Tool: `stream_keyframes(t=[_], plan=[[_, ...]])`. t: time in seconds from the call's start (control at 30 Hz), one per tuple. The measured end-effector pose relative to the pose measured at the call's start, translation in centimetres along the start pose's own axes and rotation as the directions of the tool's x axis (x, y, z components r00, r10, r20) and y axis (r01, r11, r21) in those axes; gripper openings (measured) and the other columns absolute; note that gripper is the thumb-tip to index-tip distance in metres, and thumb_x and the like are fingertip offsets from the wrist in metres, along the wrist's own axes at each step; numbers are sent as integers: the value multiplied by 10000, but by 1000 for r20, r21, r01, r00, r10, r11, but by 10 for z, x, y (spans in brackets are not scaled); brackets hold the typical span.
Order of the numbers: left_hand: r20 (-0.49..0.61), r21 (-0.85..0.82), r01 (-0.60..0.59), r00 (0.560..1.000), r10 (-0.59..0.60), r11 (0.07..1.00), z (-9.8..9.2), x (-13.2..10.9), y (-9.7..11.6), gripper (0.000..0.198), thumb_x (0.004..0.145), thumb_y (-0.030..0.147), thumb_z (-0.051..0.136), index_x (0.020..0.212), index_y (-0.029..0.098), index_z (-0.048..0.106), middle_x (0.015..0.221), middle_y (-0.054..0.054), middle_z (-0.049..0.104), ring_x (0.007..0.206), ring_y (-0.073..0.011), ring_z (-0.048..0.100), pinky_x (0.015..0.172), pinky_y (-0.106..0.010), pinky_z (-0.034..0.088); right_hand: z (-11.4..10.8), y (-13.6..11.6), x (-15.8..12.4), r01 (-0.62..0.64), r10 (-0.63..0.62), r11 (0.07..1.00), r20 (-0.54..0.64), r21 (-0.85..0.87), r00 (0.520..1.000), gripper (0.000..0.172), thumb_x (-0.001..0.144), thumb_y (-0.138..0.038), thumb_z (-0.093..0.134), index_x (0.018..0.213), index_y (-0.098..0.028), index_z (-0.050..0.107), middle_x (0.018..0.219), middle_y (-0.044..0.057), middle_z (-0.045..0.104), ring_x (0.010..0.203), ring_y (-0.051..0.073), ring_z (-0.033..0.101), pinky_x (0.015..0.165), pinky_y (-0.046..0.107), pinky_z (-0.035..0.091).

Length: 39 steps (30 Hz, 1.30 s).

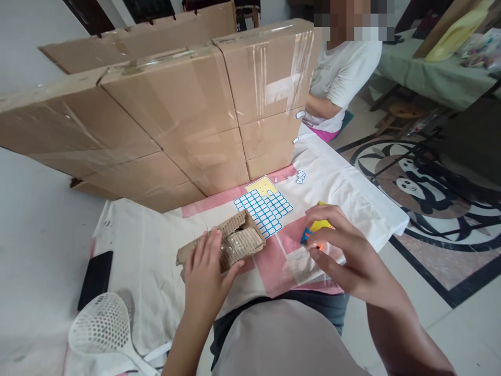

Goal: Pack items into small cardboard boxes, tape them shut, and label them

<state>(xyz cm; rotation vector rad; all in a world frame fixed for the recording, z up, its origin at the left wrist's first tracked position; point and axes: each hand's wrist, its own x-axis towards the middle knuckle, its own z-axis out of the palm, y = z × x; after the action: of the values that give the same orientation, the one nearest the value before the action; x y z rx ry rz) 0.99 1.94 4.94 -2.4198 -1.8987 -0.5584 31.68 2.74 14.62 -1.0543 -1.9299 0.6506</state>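
My left hand (207,277) spans a small cardboard box (258,228), with its fingertips at the far rim and its thumb along the near side. Torn corrugated pieces (245,245) and shiny clear tape or film show inside the box. Over the table, my right hand (344,245) is curved, with thumb and forefinger apart. Just behind its fingers is a small yellow, blue and orange thing (321,225), partly hidden; its kind is unclear. Between the hands and the cardboard wall lies a grid of white blue-edged tiles (263,213), touching a yellow card (261,185).
A tall cardboard partition (188,120) stands across the table's far side. Loose white pieces (300,177) lie near its right end. A person in a white shirt (352,73) sits beyond. At left are a black flat object (95,279) and a white strainer (102,324).
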Motion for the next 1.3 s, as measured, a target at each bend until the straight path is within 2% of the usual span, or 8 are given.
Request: stream_keyframes(t=[0.23,0.37,0.43,0.53,0.67,0.8,0.97,1.3], plan=[[175,110,-29,985,10,993,26,1,-3,865,950,535,556,1624,144,181,1617,-187,382,1524,-355,319,1192,-621,303,74,43,87,106,-95,994,365,-9,926,111,946,-187,612,844,-222,641,1139,55,597,1159,240,519,1037,446,405],[154,165,-62,987,37,984,26,-2,6,641,951,407,605,1554,324,404,1634,-176,351,1502,-419,338,1133,-698,335,127,73,113,146,13,954,522,-262,853,127,853,-256,738,796,-187,649,1190,98,579,1166,301,489,991,480,382],[150,186,-65,988,37,981,26,-2,9,538,962,321,592,1486,399,498,1634,-163,355,1494,-431,348,1116,-711,344,137,79,116,154,49,914,480,-374,876,268,801,-357,800,961,-188,667,1309,146,529,1214,350,457,992,504,377],[144,184,-55,989,28,981,26,-3,10,526,963,253,564,1463,411,526,1644,-128,341,1499,-432,337,1121,-714,341,126,93,120,29,117,840,233,-542,965,717,746,-485,830,1315,-158,542,1433,225,438,1271,409,416,1026,542,363],[167,171,-129,981,101,977,26,-6,5,658,935,90,449,1523,387,441,1623,-35,383,1532,-397,278,1143,-767,248,79,143,132,-308,385,685,-30,-661,922,474,957,-384,568,1371,-162,507,1415,204,474,1278,358,466,1042,469,385],[150,124,-190,974,171,974,29,-8,-6,708,896,46,438,1526,369,439,1520,-31,531,1520,-337,332,1194,-747,119,51,200,139,-409,630,566,55,-716,774,353,951,-257,532,1281,-158,607,1299,182,582,1125,303,597,934,395,465],[84,97,-198,978,191,975,32,-7,-8,660,898,86,488,1498,362,488,1477,-15,578,1455,-324,444,1231,-680,65,78,226,145,-269,650,621,292,-736,702,486,822,-137,693,1296,-234,641,1302,132,593,1004,250,667,857,351,509],[42,110,-196,980,192,975,33,-10,-7,618,915,121,482,1485,358,509,1457,-21,597,1415,-293,499,1255,-618,62,99,217,149,-185,573,672,345,-717,743,278,982,-351,640,1187,-163,643,1224,83,652,1061,224,653,918,441,562]])
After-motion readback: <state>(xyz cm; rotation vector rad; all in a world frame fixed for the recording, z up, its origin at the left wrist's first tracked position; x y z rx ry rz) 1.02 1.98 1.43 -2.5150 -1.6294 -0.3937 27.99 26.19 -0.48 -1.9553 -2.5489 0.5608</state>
